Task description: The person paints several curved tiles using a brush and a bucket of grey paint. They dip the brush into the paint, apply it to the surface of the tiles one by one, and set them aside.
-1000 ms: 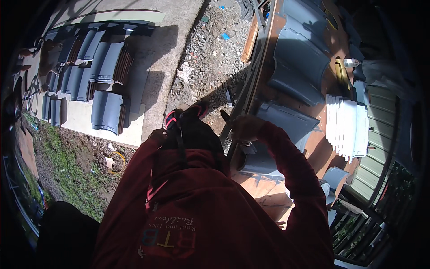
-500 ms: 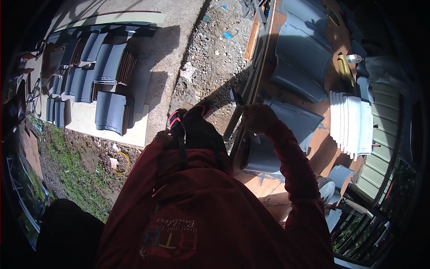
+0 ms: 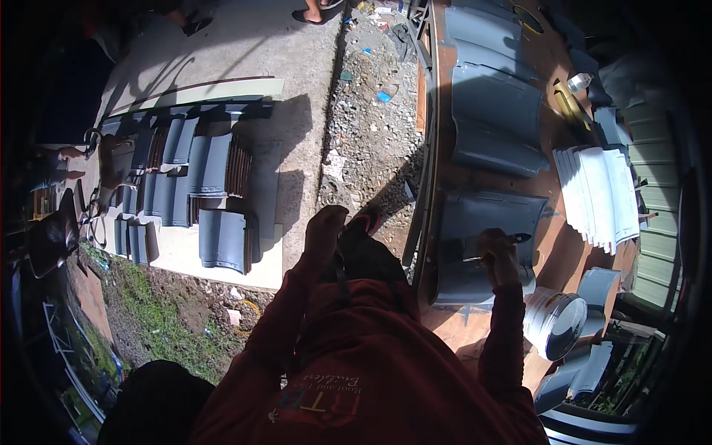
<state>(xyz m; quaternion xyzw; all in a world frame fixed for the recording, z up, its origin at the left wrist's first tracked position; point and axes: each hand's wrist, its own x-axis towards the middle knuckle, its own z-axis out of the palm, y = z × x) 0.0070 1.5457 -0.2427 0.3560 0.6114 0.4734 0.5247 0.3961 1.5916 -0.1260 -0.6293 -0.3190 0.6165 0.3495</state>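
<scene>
My right hand [image 3: 498, 256] is closed around a paintbrush [image 3: 523, 238], whose dark handle end sticks out to the right. The brush's head points left, over a dark grey roof tile [image 3: 486, 213] on the brown table; whether it touches the tile I cannot tell. My left hand [image 3: 325, 228] hangs in front of my body, above my dark trousers. Its fingers are curled in, and anything inside them is hidden. Beyond the nearest tile, another grey roof tile [image 3: 495, 119] lies on the same table.
White curved pieces [image 3: 593, 194] are stacked at the table's right. A white bucket [image 3: 555, 322] stands nearer me. Stacked grey tiles [image 3: 222, 239] rest on the ground at left. Gravel [image 3: 363, 111] runs between. Other people's feet [image 3: 315, 15] show at the far edge.
My right hand has moved right and nearer, from the table's left edge to over the near tile, with the brush. My left hand has come forward from my hip. The view has shifted.
</scene>
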